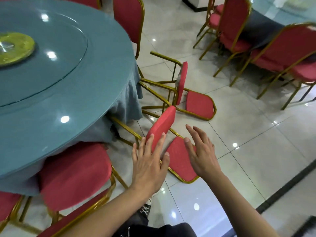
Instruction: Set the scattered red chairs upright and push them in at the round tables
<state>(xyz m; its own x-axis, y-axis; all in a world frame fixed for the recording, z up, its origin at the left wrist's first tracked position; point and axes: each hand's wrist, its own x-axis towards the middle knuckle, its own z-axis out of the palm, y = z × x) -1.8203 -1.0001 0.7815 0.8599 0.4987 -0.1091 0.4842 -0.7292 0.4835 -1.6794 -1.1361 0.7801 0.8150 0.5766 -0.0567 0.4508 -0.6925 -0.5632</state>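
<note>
Both forearms are reaching forward from the bottom of the view, over a dark trouser leg and a laced shoe [145, 210].

Filling the left side, the round counter [51, 93] under its blue cloth is showing a glass turntable [71, 53] with a yellow-green centre disc. At its near edge one upright chair [73, 175] is standing with its seat partly tucked under the cloth, and another back is rising at the far edge, so that part of the job is looking done. At the upper right, several chairs are standing around a second counter [282, 12], some angled outward and probably needing a push.

Two chairs are lying tipped on the tiled floor beside the near counter. The far fallen chair [199, 104] is resting on its back with legs pointing toward the cloth, untouched. The near fallen chair [181, 161] is lying likewise, seat pad sticking up.

The left grip [148, 161] is spreading open, fingers straight against that raised seat pad, holding nothing. The right grip [201, 151] is hovering open over the backrest, fingers relaxed, whether touching I cannot tell.

Judging from this, righting both chairs and pushing them in is remaining.
</note>
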